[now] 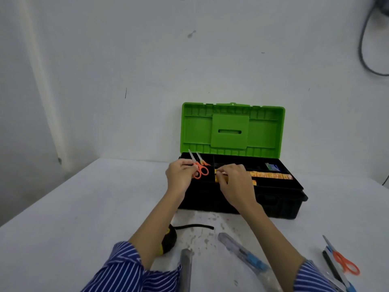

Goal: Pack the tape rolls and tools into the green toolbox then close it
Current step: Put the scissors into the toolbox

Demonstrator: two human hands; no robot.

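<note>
left hand (179, 174) grip: orange-looped scissors (199, 166); right hand (233, 179) grip: pinching yellow strip (217, 175); toolbox (242, 199) lid up

The white table (63, 218) in front of me fills the lower half of the frame, and its far edge meets a white wall (126, 60). Grey stains (202, 234) speckle the tabletop at lower centre. On the wall I see a dark smudge (191, 34) near the top centre and a thin dark line (125, 93) left of centre. A pale vertical strip (42, 76) runs down the wall at the left. A dark cable (362, 49) loops down in the upper right corner.
</note>
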